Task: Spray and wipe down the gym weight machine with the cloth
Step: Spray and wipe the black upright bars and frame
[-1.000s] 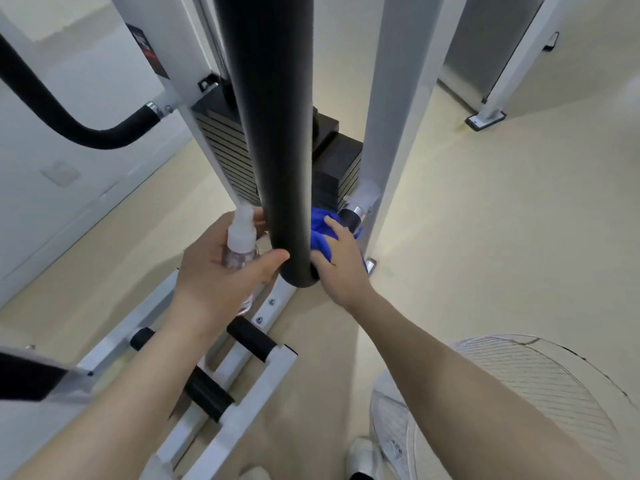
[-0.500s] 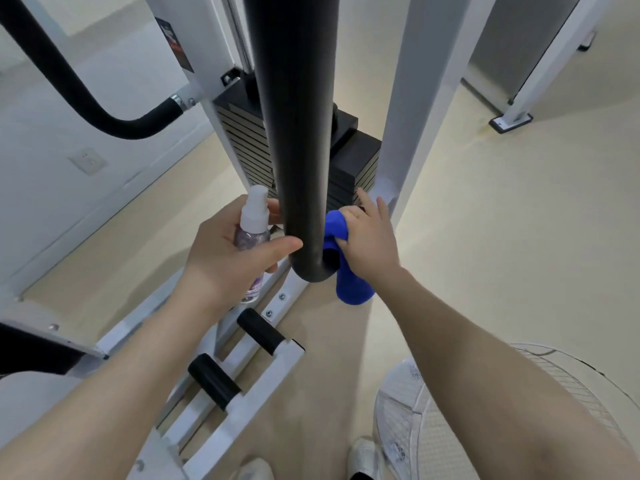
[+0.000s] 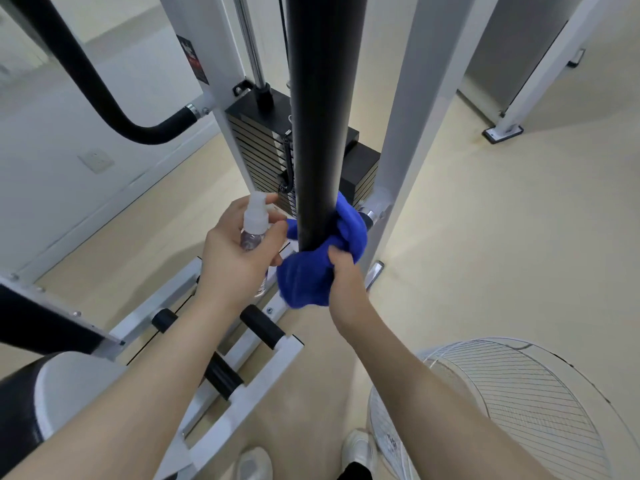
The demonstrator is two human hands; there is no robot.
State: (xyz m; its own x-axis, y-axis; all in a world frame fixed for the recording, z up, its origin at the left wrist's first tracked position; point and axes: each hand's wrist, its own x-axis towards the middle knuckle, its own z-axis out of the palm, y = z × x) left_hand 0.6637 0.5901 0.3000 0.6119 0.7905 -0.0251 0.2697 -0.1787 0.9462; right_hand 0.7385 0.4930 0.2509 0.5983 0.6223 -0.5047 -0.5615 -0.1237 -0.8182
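The right hand (image 3: pixel 341 275) squeezed the blue cloth (image 3: pixel 322 261), bunched around the bottom end of the black padded bar (image 3: pixel 323 116). Just left of the bar, the left hand (image 3: pixel 239 258) gripped a small spray bottle (image 3: pixel 254 226). The cloth could slide off the bar's end and drop if the squeeze loosened.

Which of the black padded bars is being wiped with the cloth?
The thick upright black bar in the middle: the blue cloth wraps its lower end. The curved black bar at left goes untouched.
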